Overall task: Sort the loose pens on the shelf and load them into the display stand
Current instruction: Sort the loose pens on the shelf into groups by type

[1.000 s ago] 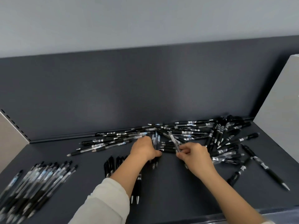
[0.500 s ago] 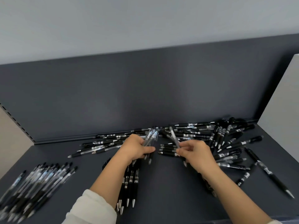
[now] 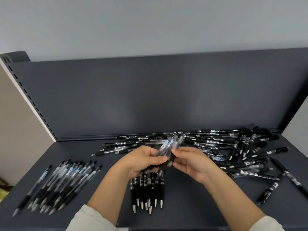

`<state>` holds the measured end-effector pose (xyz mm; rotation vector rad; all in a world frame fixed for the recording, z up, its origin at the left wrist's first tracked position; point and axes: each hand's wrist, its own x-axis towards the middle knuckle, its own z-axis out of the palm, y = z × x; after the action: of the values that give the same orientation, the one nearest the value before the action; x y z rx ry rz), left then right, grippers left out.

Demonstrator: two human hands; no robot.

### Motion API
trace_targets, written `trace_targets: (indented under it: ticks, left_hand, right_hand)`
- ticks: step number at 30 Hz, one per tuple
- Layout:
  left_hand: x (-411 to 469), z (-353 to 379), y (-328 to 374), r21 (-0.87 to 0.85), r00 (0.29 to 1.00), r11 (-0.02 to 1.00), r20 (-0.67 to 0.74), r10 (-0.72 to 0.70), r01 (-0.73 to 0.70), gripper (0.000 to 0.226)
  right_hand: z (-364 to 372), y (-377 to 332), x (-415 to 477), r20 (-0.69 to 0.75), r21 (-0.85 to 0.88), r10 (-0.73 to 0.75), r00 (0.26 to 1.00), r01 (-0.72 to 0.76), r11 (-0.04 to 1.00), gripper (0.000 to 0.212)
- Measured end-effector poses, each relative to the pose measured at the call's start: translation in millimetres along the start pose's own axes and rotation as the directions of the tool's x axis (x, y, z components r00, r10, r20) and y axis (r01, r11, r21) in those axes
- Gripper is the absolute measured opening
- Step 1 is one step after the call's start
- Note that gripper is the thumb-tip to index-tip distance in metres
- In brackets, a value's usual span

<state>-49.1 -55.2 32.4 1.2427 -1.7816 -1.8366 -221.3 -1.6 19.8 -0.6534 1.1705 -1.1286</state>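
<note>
Both hands grasp one bundle of clear pens (image 3: 168, 144) above the shelf (image 3: 200, 205): my left hand (image 3: 141, 162) wraps its lower end, my right hand (image 3: 193, 164) pinches the barrels. Unsorted pile (image 3: 233, 147) lies right; clear-pen row (image 3: 63, 185) left; black-pen row (image 3: 148, 192) beneath.

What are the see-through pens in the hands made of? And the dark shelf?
The held pens look like clear glossy plastic: the barrels are see-through with printed labels; their dark lower ends may be rubber grips, hard to tell. The shelf seems painted metal, smooth matte dark grey; the slotted upright at its left suggests steel shop shelving.
</note>
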Motion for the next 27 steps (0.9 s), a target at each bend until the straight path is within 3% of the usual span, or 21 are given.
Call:
trace_targets:
  ticks: [5,11,19,24,27]
  left_hand:
    - [-29,-31,-9,-0.119,1.0,0.993,-0.008,-0.008,0.007,0.008]
    - [-75,-78,-23,-0.225,0.988,0.973,-0.154,0.024,-0.059,0.012]
    - [-147,-164,-74,0.054,0.821,0.998,-0.57,0.016,0.018,0.027]
    - [-162,-176,-102,0.063,0.833,0.991,-0.551,-0.062,0.116,0.028]
    - [-153,-169,-111,0.17,0.835,0.97,-0.547,-0.055,0.175,0.033]
  right_hand:
    - [42,3,2,0.039,-0.03,-0.041,0.998,0.043,0.999,0.009]
    - [109,12,11,0.072,-0.094,-0.066,0.995,0.072,0.993,0.01]
    - [185,47,28,0.041,-0.41,-0.015,0.999,0.03,0.912,0.016]
    - [224,81,38,0.009,-0.523,0.045,0.999,-0.034,0.852,0.014]
    - [231,91,41,-0.056,-0.6,-0.004,0.998,-0.03,0.8,0.017]
